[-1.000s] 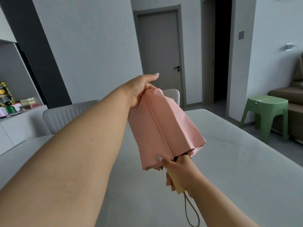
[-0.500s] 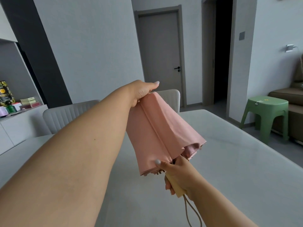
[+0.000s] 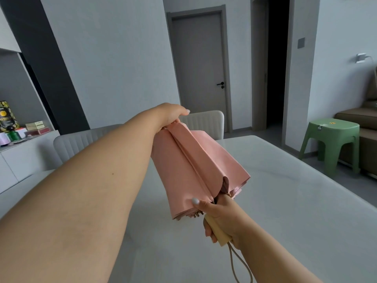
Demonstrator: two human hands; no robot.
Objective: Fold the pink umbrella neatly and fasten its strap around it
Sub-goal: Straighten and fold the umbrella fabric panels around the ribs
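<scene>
The pink umbrella [image 3: 195,170] is collapsed and held in the air over the table, its canopy hanging in loose pleats. My left hand [image 3: 170,115] grips the canopy's far top end. My right hand [image 3: 219,213] holds the pale wooden handle [image 3: 217,231] at the near end, thumb pressed on the canopy's lower edge. A darker pink strap tab [image 3: 225,185] sticks out loose from the folds just above my right hand. A beige wrist cord [image 3: 238,266] dangles from the handle.
A white table [image 3: 285,201] lies under the umbrella. Two pale chairs [image 3: 204,122] stand at its far side. A green stool [image 3: 330,144] and a brown sofa are at the right; a sideboard with boxes [image 3: 36,127] is at the left.
My left hand has lowered the umbrella's top end, tilting it flatter. The canopy has turned in my hands, and the strap tab now shows near the handle.
</scene>
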